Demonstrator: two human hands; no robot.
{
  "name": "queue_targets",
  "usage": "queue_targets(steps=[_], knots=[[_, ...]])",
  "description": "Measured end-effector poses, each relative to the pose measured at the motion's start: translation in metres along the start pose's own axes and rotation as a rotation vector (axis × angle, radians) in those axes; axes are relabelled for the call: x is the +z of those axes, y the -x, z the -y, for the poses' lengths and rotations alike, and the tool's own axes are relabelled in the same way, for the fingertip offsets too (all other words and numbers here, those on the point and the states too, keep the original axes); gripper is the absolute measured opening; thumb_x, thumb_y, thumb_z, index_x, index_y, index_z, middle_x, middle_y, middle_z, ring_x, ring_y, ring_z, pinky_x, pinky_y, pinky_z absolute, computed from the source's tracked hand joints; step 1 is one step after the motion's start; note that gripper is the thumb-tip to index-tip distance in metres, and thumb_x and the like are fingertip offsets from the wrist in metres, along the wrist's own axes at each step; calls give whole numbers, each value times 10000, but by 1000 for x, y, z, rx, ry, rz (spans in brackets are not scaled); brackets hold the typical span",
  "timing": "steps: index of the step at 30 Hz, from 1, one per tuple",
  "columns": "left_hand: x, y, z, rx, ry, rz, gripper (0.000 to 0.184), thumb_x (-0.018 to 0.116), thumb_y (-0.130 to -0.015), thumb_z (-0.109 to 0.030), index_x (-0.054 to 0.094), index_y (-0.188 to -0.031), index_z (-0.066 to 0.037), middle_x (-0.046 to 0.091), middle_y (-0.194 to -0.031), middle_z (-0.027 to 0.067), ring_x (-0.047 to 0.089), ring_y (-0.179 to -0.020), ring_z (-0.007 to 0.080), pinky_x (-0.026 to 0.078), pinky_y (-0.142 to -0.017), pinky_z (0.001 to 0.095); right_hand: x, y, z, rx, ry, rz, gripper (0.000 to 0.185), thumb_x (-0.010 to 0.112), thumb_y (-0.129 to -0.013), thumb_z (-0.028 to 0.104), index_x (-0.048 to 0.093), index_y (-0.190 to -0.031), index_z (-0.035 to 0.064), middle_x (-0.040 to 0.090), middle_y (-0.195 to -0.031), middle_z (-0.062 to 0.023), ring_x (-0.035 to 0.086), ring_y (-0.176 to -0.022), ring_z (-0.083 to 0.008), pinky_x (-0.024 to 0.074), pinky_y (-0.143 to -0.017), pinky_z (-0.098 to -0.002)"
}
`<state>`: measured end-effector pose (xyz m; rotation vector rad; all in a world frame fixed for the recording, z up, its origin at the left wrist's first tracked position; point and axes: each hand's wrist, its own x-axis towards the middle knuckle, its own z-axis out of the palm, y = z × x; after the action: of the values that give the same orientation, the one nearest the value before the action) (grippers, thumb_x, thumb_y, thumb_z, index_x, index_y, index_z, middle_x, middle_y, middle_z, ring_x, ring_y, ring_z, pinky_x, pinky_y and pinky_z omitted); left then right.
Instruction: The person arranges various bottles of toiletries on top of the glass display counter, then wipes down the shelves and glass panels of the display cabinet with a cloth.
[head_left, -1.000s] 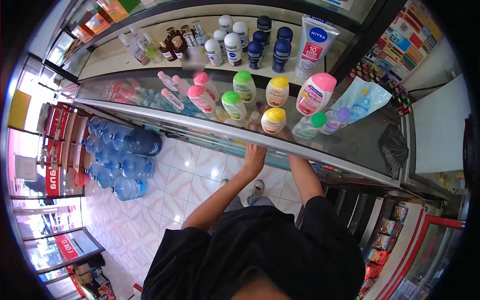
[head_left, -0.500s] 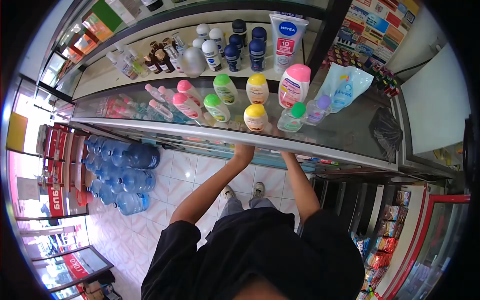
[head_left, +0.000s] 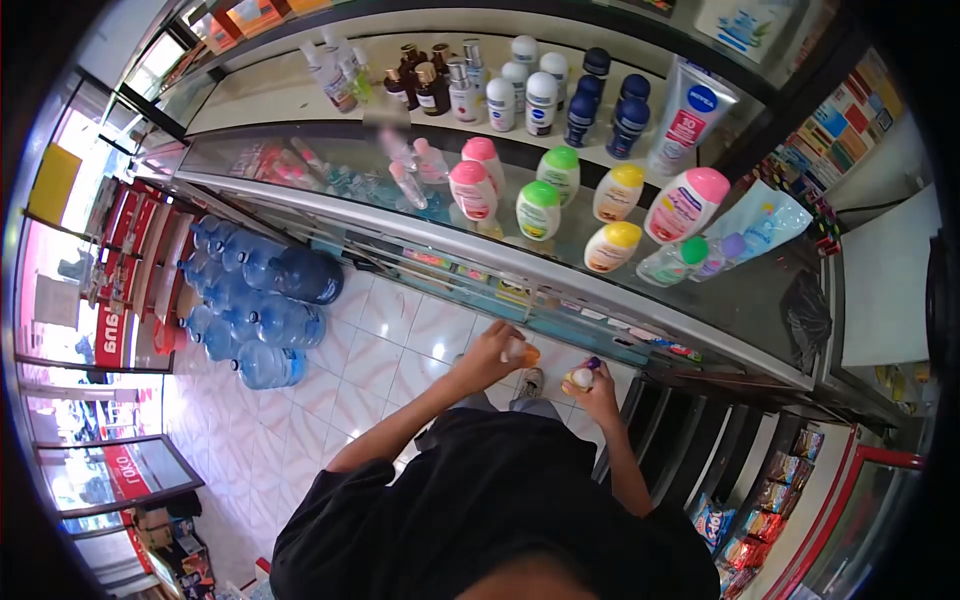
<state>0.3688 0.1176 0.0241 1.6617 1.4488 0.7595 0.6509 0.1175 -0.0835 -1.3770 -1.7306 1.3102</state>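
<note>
My left hand (head_left: 486, 358) is closed around a small pale bottle with an orange end (head_left: 523, 353), held in front of the cabinet. To its right, my right hand (head_left: 600, 397) grips small bottles (head_left: 580, 379); a purple cap and a whitish, yellowish part show between the fingers. How many are in it I cannot tell. Above both hands, on the glass counter top, stand pink-capped lotion bottles (head_left: 474, 190), green-capped bottles (head_left: 539, 211) and yellow-capped bottles (head_left: 612, 246). Beside them are a larger pink-capped bottle (head_left: 687, 205) and a clear green-capped bottle (head_left: 674, 262).
Roll-on deodorants (head_left: 541, 103) and a NIVEA tube (head_left: 693, 116) stand on the shelf behind. The counter's metal edge (head_left: 480, 255) runs above my hands. Large blue water bottles (head_left: 268, 368) stand on the floor at left; dark steps or shelves (head_left: 690, 425) are at right.
Both hands have come out from under the counter edge, now holding small bottles over the floor. The view has turned, so the counter slants down to the right.
</note>
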Motion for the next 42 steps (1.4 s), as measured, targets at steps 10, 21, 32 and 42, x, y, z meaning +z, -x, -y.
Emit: queue_targets(steps=[10, 21, 32, 42], knots=[[-259, 58, -13, 114, -283, -213, 315, 774, -765, -93, 657, -1052, -34, 581, -966, 140, 588, -863, 313, 484, -763, 372, 115, -96, 246, -479, 88, 316, 374, 842, -719, 178, 706, -1056, 86, 564, -1228, -110, 590, -1126, -291, 470, -975, -377], [-458, -19, 11, 384, -335, -189, 348, 721, -793, -55, 626, -1127, -26, 594, -973, 126, 624, -819, 279, 516, -722, 339, 210, -225, 427, -519, 315, 114, 410, 816, -750, 270, 683, -1050, 25, 566, -1168, -121, 579, -1081, -294, 477, -925, -382], [-434, -130, 70, 594, -149, -164, 416, 743, -756, -46, 604, -1148, -28, 622, -1001, 157, 660, -856, 311, 540, -776, 377, 240, -266, 417, -396, 488, -99, 486, 797, -771, 356, 645, -1036, -22, 552, -1001, -160, 561, -965, -322, 457, -865, -409], [-430, -129, 79, 531, -94, -135, 508, 775, -794, -98, 561, -1247, -11, 635, -1097, 125, 662, -940, 221, 534, -737, 315, 239, -265, 394, -524, 439, -149, 511, 802, -764, 327, 624, -1132, 18, 532, -1063, -152, 551, -1009, -322, 452, -887, -419]])
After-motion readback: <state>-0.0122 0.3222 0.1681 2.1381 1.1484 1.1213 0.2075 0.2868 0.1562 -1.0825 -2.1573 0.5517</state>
